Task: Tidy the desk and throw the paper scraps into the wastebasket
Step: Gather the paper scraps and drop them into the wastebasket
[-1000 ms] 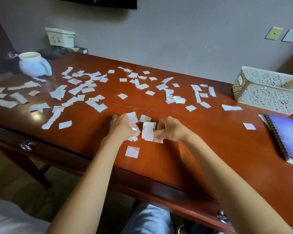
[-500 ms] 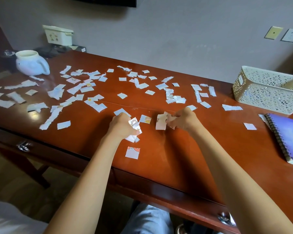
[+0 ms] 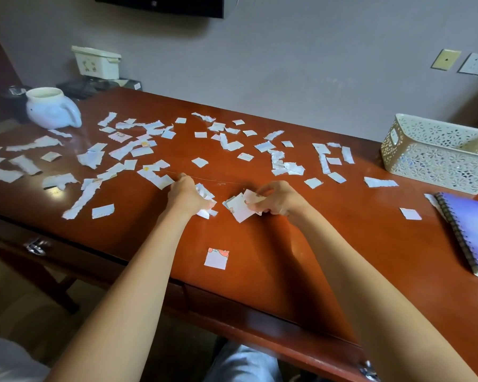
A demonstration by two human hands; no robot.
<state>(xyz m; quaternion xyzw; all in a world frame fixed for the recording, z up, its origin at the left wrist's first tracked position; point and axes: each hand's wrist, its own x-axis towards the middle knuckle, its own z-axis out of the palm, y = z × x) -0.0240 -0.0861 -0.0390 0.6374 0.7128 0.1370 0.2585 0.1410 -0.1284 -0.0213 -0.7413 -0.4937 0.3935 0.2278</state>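
Over the desk (image 3: pixel 323 252), both hands (image 3: pixel 189 195) (image 3: pixel 280 201) knuckles-up, full of paper scraps (image 3: pixel 240 210).

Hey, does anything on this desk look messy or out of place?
Yes. Torn paper scraps litter the desk, thickest at the far left. One stray square lies alone near the front edge. The left hand and right hand each grip only a few scraps.

We see soft, even daylight, dim toward the room's corners. The polished counter (image 3: pixel 370 205) throws pale glare on its left, near the mug (image 3: pixel 50 108). Shadows are faint. The wide lens bows the edges, and the notebook (image 3: pixel 475 230) looks slightly smeared.
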